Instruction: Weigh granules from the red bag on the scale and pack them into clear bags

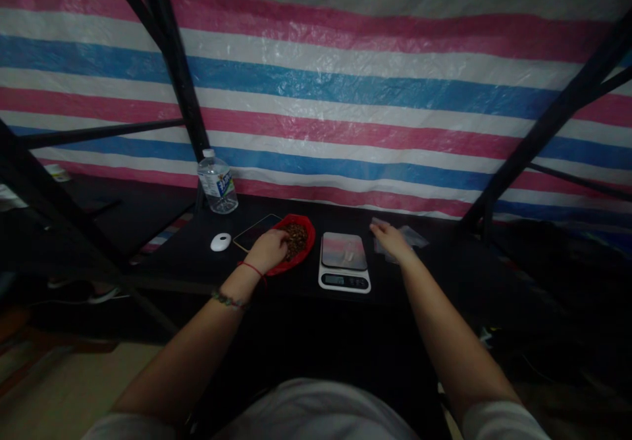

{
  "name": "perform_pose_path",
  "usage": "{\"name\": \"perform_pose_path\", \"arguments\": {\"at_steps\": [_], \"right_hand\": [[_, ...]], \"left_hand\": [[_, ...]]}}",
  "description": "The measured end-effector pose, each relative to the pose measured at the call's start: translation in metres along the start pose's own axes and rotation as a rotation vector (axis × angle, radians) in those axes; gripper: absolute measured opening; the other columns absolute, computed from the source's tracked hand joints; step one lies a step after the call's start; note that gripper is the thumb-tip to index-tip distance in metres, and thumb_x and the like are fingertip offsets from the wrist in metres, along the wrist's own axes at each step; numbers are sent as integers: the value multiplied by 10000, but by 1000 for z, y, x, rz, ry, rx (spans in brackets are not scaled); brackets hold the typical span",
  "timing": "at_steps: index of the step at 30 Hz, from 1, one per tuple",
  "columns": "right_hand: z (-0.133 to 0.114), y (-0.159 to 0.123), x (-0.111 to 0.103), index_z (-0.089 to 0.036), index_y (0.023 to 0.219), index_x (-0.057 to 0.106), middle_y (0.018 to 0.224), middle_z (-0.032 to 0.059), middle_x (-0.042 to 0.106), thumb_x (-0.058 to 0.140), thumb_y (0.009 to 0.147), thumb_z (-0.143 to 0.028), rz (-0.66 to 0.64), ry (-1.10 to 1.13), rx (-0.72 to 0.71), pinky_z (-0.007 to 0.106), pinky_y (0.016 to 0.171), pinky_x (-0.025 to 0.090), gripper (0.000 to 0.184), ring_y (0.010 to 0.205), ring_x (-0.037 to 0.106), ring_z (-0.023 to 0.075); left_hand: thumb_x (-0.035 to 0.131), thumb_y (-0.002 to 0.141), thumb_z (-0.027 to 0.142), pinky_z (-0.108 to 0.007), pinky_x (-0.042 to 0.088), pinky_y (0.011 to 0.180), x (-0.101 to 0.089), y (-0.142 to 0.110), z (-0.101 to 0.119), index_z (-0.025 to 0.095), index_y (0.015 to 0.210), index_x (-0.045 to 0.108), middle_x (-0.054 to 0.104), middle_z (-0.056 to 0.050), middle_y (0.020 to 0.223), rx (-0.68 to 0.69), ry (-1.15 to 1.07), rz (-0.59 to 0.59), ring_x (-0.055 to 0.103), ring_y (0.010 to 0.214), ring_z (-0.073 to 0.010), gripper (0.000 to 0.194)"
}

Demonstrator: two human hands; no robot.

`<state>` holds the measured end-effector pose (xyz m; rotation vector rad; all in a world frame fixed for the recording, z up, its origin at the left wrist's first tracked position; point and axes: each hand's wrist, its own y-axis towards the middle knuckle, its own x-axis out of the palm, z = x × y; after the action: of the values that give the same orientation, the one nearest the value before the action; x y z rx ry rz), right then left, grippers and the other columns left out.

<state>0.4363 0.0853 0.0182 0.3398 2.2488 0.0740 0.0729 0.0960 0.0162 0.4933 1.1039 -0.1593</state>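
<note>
My left hand reaches over the rim of a red container, possibly a bag with its sides rolled down. Its fingers are curled down among small brown beans or nuts; whether any are between the fingertips is hidden. To the right stands a white digital kitchen scale with a shiny top plate. A pale patch on the plate could be a reflection or something thin. Past the scale, my right hand pinches the edge of a clear plastic bag. More clear bags lie beside and under that hand.
A dark tablet or phone lies partly behind my left hand. Next to it are a white mouse and a clear plastic bottle on the black table. Black metal posts and a striped tarpaulin stand behind.
</note>
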Motion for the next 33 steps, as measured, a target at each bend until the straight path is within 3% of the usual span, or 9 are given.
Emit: {"name": "perform_pose_path", "arguments": {"at_steps": [2, 4, 10, 16, 21, 28, 33], "right_hand": [[-11, -11, 10, -143, 991, 671, 958, 140, 686, 429, 904, -504, -49, 54, -107, 361, 822, 467, 443, 904, 644, 243], [-22, -21, 18, -164, 1116, 638, 1029, 114, 678, 493, 870, -510, -54, 56, -171, 355, 848, 470, 449, 934, 637, 225], [-35, -39, 35, -171, 1250, 571, 1163, 107, 639, 723, 699, -402, -151, -26, -255, 357, 933, 449, 616, 1050, 604, 230], [-34, -42, 44, -157, 1151, 638, 1077, 93, 685, 704, 715, -260, -146, -26, -249, 335, 899, 471, 453, 982, 638, 218], [-30, -44, 47, -152, 1156, 639, 1062, 96, 689, 684, 738, -289, -89, -55, -252, 344, 898, 468, 442, 983, 637, 230], [-33, -54, 45, -150, 1132, 645, 1061, 97, 686, 678, 742, -273, -36, -32, -307, 343, 889, 470, 410, 980, 631, 226], [-35, -57, 45, -160, 1108, 652, 1021, 87, 692, 683, 744, -282, 18, 19, -346, 333, 846, 486, 385, 926, 637, 208]], "left_hand": [[525, 811, 283, -361, 411, 983, 15, 7, 2, 141, 1180, 610, 628, -145, 1191, 49, 58, -40, 574, 1104, -279, 404], [554, 810, 382, -393, 380, 1018, 27, 14, 3, 162, 1297, 510, 545, -143, 1309, 39, 108, -65, 502, 1200, -296, 536], [446, 841, 588, -503, 349, 998, 41, 25, 0, 248, 1368, 430, 391, -132, 1446, -69, 225, -162, 407, 1265, -366, 627], [387, 881, 557, -468, 388, 911, 44, 19, 2, 268, 1286, 512, 503, -129, 1296, -13, 283, -71, 475, 1142, -343, 513], [379, 892, 530, -428, 385, 910, 44, 19, 4, 203, 1163, 587, 550, -147, 1149, -14, 320, -48, 492, 1089, -313, 473], [463, 797, 646, -484, 377, 926, 46, 20, 4, 247, 1276, 498, 441, -136, 1357, -62, 334, -33, 423, 1191, -362, 624], [387, 882, 536, -441, 386, 927, 46, 21, 2, 188, 1129, 589, 561, -145, 1191, -66, 327, -77, 493, 1113, -320, 472]]}}
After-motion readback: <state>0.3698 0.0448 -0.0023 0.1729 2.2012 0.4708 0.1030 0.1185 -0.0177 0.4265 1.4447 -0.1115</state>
